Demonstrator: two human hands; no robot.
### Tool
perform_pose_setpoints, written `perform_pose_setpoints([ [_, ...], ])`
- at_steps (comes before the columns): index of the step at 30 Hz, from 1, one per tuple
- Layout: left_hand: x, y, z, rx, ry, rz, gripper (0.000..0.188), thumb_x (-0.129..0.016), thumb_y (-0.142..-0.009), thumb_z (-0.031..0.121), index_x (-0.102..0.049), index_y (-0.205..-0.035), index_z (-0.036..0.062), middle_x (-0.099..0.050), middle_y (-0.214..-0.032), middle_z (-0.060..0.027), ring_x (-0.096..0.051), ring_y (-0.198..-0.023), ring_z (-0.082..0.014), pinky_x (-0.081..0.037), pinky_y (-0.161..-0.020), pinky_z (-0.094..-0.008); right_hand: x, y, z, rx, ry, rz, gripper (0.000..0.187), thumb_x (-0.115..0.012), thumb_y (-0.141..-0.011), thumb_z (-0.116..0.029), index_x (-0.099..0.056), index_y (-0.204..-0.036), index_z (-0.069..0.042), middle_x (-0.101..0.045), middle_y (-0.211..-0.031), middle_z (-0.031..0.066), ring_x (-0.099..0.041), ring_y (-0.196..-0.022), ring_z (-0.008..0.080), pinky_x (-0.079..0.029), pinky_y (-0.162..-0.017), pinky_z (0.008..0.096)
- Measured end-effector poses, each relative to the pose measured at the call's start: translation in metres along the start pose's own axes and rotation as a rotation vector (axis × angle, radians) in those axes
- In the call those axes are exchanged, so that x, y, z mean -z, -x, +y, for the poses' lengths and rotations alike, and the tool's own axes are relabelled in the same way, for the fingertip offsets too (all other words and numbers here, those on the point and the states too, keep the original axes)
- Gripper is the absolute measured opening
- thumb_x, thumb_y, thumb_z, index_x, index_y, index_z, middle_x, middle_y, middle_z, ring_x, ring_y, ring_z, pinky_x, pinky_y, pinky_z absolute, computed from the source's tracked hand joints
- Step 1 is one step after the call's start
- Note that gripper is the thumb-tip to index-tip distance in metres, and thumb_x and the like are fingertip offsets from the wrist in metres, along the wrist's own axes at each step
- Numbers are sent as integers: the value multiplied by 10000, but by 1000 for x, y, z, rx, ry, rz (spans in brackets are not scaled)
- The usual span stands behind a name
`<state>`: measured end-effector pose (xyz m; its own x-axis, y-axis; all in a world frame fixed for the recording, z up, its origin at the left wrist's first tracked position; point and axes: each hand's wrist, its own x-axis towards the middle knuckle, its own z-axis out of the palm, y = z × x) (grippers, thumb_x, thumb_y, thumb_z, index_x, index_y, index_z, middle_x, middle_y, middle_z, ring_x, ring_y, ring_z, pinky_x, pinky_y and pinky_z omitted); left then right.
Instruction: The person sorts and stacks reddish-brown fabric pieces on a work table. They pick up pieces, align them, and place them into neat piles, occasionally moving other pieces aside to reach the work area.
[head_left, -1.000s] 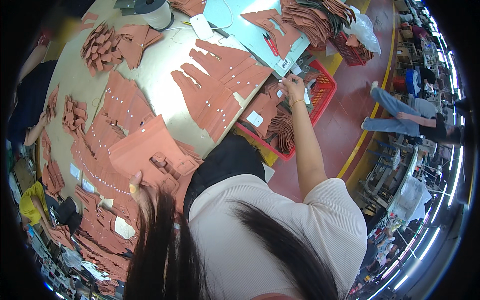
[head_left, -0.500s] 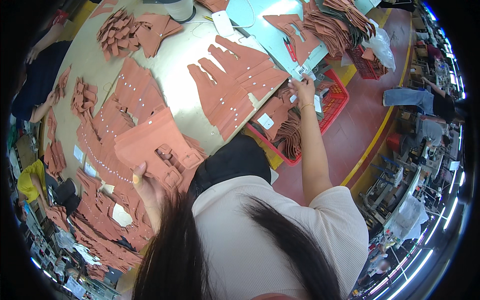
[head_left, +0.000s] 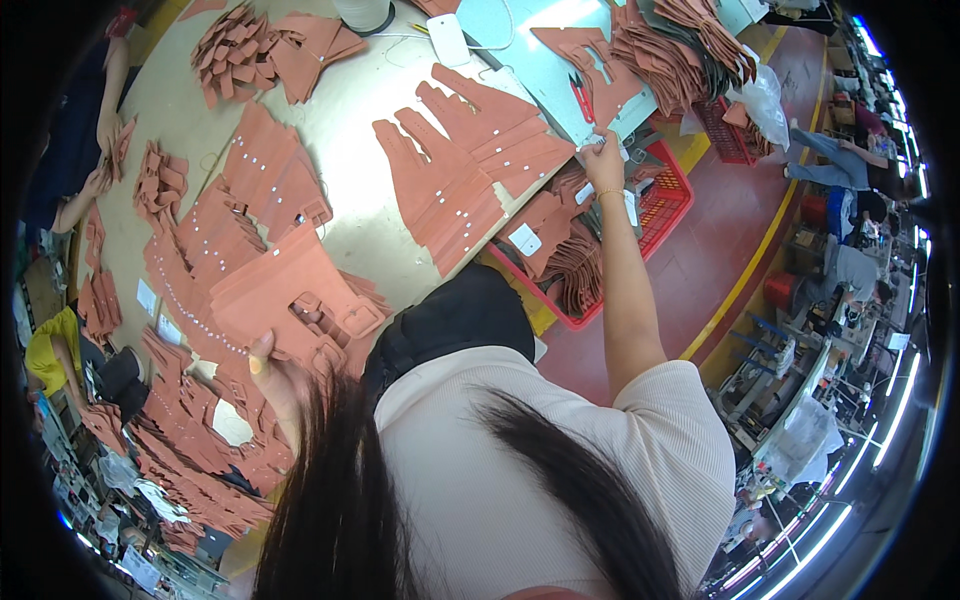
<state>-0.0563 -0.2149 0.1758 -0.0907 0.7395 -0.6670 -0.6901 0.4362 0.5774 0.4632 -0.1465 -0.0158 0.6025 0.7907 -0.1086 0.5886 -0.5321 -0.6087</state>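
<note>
Terracotta cut pieces (head_left: 300,290) lie stacked on the work table (head_left: 380,215), my left hand (head_left: 272,375) clasping their near edge while my right hand (head_left: 603,160) pinches a small white tag (head_left: 598,141) at the table's far edge; I judge sorting under way, next needing a firm one-piece grip.

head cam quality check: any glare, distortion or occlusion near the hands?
Head view: strong fisheye bend, black corners; glare on the pale table between the leather pieces; dark hair partly covers the left hand; right hand sharp, unobstructed; ceiling lights streak along the right rim.
</note>
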Motion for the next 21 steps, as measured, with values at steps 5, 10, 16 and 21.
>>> perform_pose_setpoints([
  [5, 0, -4, -4, 61, 114, -54, 535, -641, -783, 223, -475, -1245, 10, -606, -1076, -135, -604, -964, -266, -539, -798, -377, 8, 8, 7, -38, 39, 84, 426, -649, -777, -110, -539, -1188, -82, -706, -844, 119, -686, -825, 267, -509, -792, 384],
  [10, -2, -9, -6, 65, 149, -51, 519, -639, -784, 177, -472, -1253, 31, -601, -1091, -128, -591, -990, -265, -516, -847, -395, 22, -2, 12, -69, -25, 148, 383, -616, -801, -108, -529, -1172, -80, -701, -835, 131, -682, -830, 296, -506, -787, 403],
  [16, -4, -10, -7, 23, 165, -115, 528, -644, -780, 158, -461, -1256, 19, -584, -1124, -139, -575, -1028, -272, -486, -910, -416, 22, -18, 8, 6, 76, 108, 348, -561, -832, -93, -502, -1175, -109, -693, -850, 153, -668, -836, 351, -493, -762, 459],
  [21, 4, -11, -5, 58, 152, -83, 567, -646, -771, 157, -434, -1267, -17, -583, -1108, -155, -576, -1022, -290, -472, -944, -439, 12, -23, -6, 194, 577, 93, 194, -482, -889, -108, -495, -1083, -112, -663, -870, 180, -659, -809, 382, -502, -686, 497],
])
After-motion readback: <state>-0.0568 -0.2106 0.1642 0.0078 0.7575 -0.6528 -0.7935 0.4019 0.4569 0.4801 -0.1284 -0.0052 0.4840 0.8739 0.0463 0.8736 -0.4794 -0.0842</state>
